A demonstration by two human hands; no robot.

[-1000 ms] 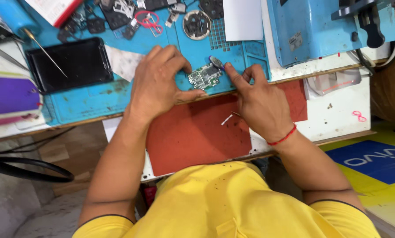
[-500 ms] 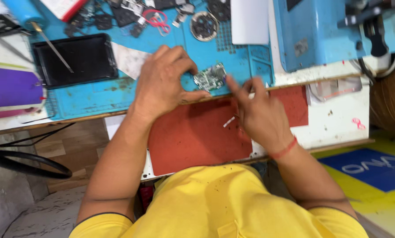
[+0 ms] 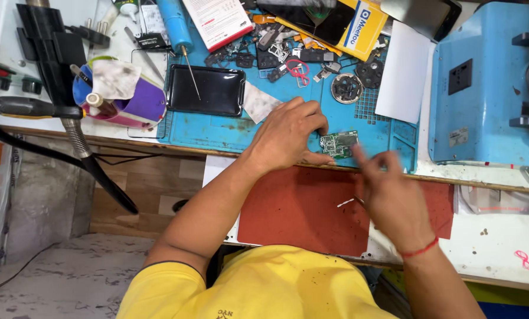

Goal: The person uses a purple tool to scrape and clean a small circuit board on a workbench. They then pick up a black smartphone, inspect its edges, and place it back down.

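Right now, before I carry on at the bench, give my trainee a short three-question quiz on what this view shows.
1. True or false: the left hand touches the small green circuit board.
2. What does the circuit board lie on? A) red mat B) blue work mat C) white paper
3. What lies on top of the black phone?

Key
1. True; its fingers rest at the board's left edge, while the right hand is blurred just below it.
2. B, the blue work mat, near its front edge; the red mat is nearer the person.
3. A thin metal probe with a blue handle.
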